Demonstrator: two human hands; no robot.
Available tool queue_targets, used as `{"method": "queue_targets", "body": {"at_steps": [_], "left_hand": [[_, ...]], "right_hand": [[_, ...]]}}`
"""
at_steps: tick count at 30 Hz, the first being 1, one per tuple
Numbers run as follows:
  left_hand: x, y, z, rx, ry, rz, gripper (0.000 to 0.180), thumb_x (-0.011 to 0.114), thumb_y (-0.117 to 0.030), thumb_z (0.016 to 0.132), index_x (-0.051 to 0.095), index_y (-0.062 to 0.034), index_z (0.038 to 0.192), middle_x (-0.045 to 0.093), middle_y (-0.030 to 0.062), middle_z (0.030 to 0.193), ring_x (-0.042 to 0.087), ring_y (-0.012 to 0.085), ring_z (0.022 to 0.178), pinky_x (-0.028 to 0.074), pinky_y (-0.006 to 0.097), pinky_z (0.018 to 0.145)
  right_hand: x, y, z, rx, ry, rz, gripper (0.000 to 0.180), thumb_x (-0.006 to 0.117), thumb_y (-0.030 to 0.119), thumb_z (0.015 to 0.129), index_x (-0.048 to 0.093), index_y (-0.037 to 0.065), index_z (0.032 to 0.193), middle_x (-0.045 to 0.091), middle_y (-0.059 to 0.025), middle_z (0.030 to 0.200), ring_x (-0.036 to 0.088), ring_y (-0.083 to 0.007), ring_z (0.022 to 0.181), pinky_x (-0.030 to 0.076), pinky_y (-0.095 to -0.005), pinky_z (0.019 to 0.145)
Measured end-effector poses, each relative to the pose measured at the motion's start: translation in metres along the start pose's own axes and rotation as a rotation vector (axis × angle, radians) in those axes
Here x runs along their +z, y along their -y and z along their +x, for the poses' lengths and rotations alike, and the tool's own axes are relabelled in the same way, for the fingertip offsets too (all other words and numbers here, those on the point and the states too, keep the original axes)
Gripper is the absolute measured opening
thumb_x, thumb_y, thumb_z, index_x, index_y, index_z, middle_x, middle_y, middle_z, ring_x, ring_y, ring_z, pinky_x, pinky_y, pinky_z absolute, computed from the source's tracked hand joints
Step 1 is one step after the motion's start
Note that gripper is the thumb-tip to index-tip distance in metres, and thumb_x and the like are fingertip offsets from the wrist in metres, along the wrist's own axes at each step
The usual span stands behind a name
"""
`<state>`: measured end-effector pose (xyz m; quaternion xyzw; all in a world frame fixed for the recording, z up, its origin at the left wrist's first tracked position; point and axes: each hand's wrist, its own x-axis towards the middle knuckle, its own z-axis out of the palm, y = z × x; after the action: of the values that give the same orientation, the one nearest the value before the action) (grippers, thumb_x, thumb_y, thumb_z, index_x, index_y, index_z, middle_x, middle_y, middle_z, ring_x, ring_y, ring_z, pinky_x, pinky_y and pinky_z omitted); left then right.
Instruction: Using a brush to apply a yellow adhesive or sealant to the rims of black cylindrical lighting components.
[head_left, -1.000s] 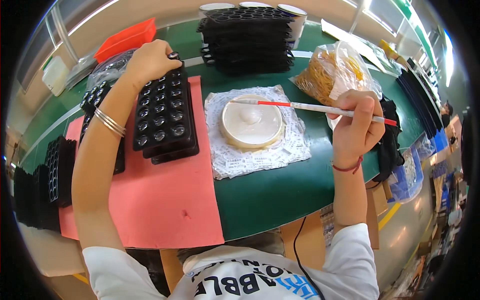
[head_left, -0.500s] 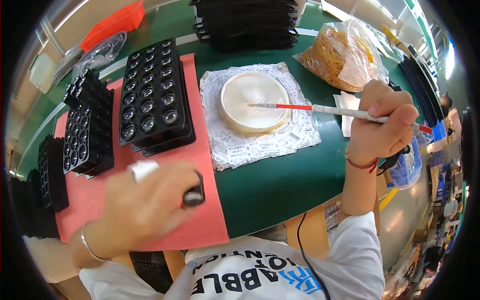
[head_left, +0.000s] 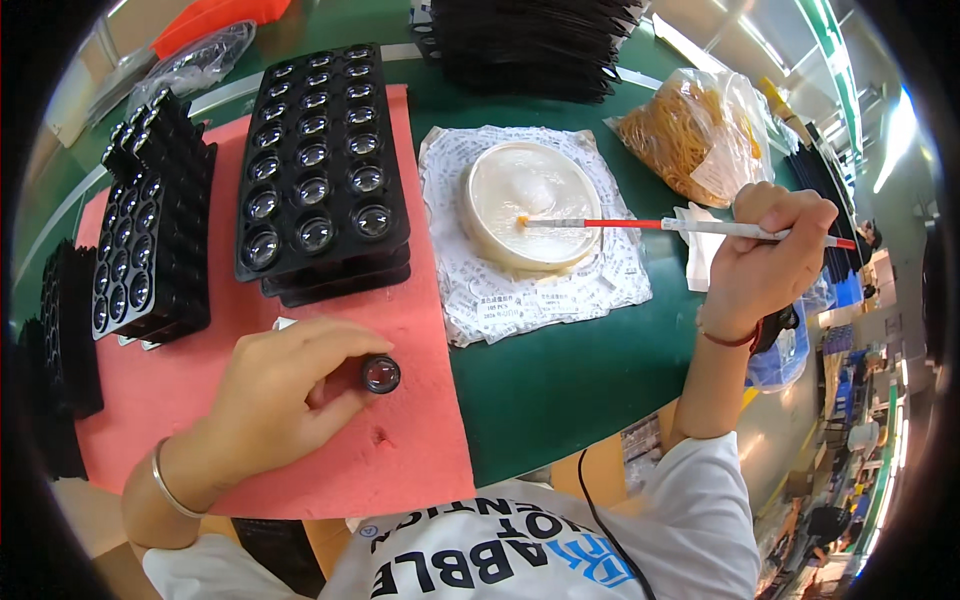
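The left hand (head_left: 275, 395) pinches a small black lens barrel (head_left: 381, 374) near its end, glass upward, over the red sheet (head_left: 420, 435). The right hand (head_left: 767, 265) grips a brush (head_left: 635, 224), its tip over the white dish (head_left: 535, 263); whether it touches the paste is unclear. The barrel could slip or roll if that light pinch loosens; an overloaded brush could drip or smear the glass. Beyond the left hand stands a lens tray (head_left: 345, 258).

On my green counter (head_left: 560, 385) I see a clear bag of yellow rubber bands (head_left: 685, 135) toward the right, and crumpled clear plastic (head_left: 205, 57) just before an orange bin (head_left: 220, 18), far left. Beyond the right edge sits a blue bin (head_left: 783, 368).
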<state>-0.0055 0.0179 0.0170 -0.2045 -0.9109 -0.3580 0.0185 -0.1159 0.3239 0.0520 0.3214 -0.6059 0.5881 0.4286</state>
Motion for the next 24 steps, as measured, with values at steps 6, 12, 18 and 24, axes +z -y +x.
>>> {"method": "queue_targets", "body": {"at_steps": [6, 12, 18, 24], "left_hand": [[0.002, 0.007, -0.001, -0.102, 0.011, -0.106, 0.032, 0.068, -0.004, 0.062, 0.058, -0.0073, 0.091, 0.056, 0.0040, 0.069, 0.041, 0.0102, 0.041, 0.034, 0.022, 0.040], [0.002, 0.006, -0.001, -0.116, -0.008, -0.170, 0.027, 0.068, -0.006, 0.065, 0.057, -0.0063, 0.090, 0.055, 0.0034, 0.064, 0.040, 0.0088, 0.040, 0.032, 0.022, 0.039], [-0.001, 0.000, -0.001, -0.239, 0.012, -0.377, 0.026, 0.069, -0.008, 0.067, 0.057, -0.0034, 0.089, 0.059, 0.0016, 0.074, 0.037, 0.0025, 0.043, 0.030, 0.018, 0.039], [0.002, 0.004, -0.001, -0.319, -0.042, -0.630, 0.026, 0.069, -0.011, 0.069, 0.057, -0.0016, 0.089, 0.059, -0.0011, 0.081, 0.038, -0.0015, 0.054, 0.030, 0.015, 0.045]], "right_hand": [[0.003, 0.007, 0.005, -0.003, -0.141, -0.048, 0.039, 0.032, 0.029, 0.092, 0.036, 0.006, 0.061, 0.032, -0.0010, 0.050, 0.028, -0.0092, 0.042, 0.022, -0.0243, 0.040], [0.003, 0.006, 0.000, -0.050, 0.004, -0.123, 0.039, 0.034, 0.029, 0.092, 0.036, 0.006, 0.061, 0.029, 0.0001, 0.053, 0.027, -0.0088, 0.042, 0.020, -0.0249, 0.041], [0.011, 0.001, -0.003, 0.143, -0.126, -0.020, 0.037, 0.035, 0.027, 0.092, 0.034, 0.008, 0.060, 0.030, 0.0002, 0.050, 0.026, -0.0087, 0.041, 0.021, -0.0237, 0.041], [0.003, 0.008, 0.006, 0.431, -0.165, 0.346, 0.037, 0.039, 0.035, 0.090, 0.036, 0.010, 0.063, 0.032, 0.0015, 0.049, 0.026, -0.0062, 0.045, 0.022, -0.0198, 0.042]]}}
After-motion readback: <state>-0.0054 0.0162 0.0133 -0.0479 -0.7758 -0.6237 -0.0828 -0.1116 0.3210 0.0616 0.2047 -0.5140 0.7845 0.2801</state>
